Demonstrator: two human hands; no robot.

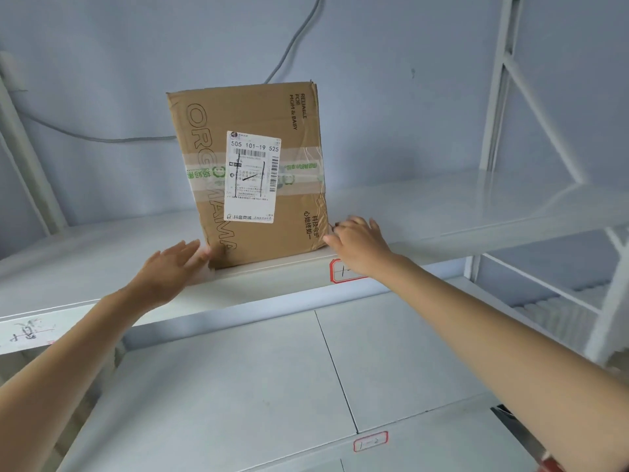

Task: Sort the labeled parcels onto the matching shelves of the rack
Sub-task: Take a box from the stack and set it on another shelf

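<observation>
**Parcel upright on the upper shelf, a hand at each lower corner**

The red-bordered tag [343, 271] on the upper shelf's front lip is half covered by the right wrist, so its handwriting cannot be read. A second red-bordered tag [370, 441] on the lower shelf [238, 386] is too small to read with confidence. A paper strip [25, 332] at the far left is blurred and cut off.

The left hand [170, 267] is spread, fingers straight, their tips touching the parcel's lower left corner. The right hand [357, 245] has loosely extended fingers at the lower right corner; whether they press the cardboard is hard to tell.

The parcel [248, 172], a brown cardboard box, stands on edge near the front of the upper shelf [442, 212], tilted slightly. It carries printed tape and a white shipping label [252, 177] with pen marks.
</observation>
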